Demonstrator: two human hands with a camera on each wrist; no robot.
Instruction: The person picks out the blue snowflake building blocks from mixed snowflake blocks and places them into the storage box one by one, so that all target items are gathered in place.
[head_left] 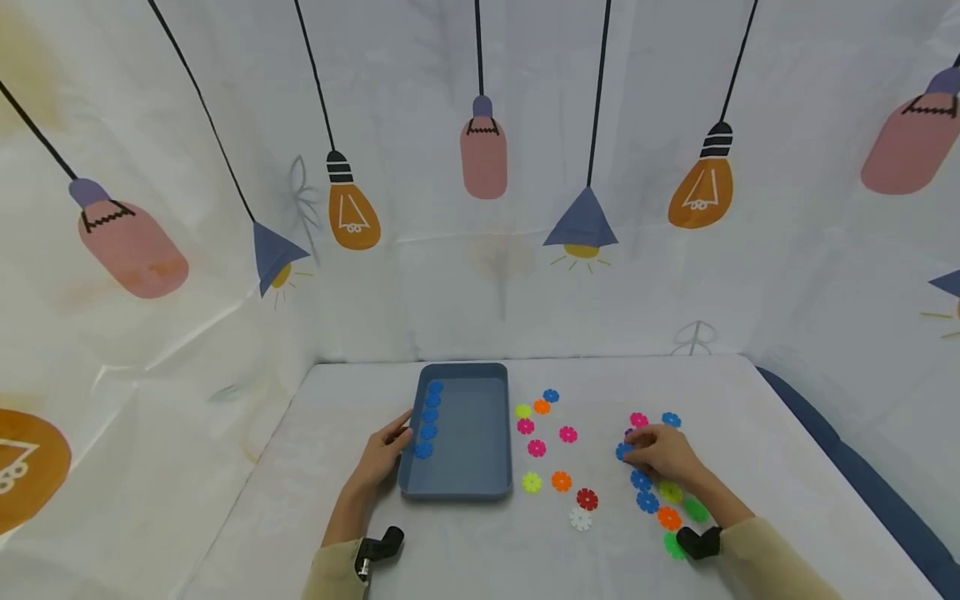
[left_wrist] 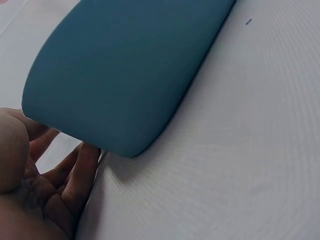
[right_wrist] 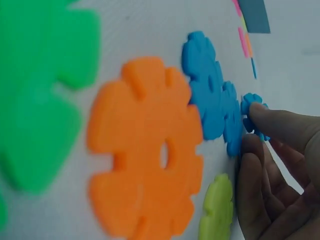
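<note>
A blue-grey tray [head_left: 472,487] lies on the table with a column of several blue flower-shaped discs [head_left: 428,432] along its left side. My left hand [head_left: 382,450] holds the tray's left edge; the left wrist view shows the fingers [left_wrist: 82,175] against its outer wall. Over the scattered discs on the right, my right hand [head_left: 663,450] pinches a blue flower-shaped disc [right_wrist: 252,106] between thumb and fingers. Just nearer than that hand lie two more blue discs [head_left: 647,502] and a yellow-green disc [head_left: 671,492]. A pink disc [head_left: 638,419] and another blue disc [head_left: 671,419] lie beyond it.
Between tray and right hand are scattered pink discs [head_left: 567,434], an orange disc [head_left: 561,481], a red disc [head_left: 587,499] and a white disc [head_left: 581,519]. Green discs [head_left: 696,509] and another orange disc [head_left: 670,518] lie near the right forearm. A patterned curtain [head_left: 525,308] hangs behind the table.
</note>
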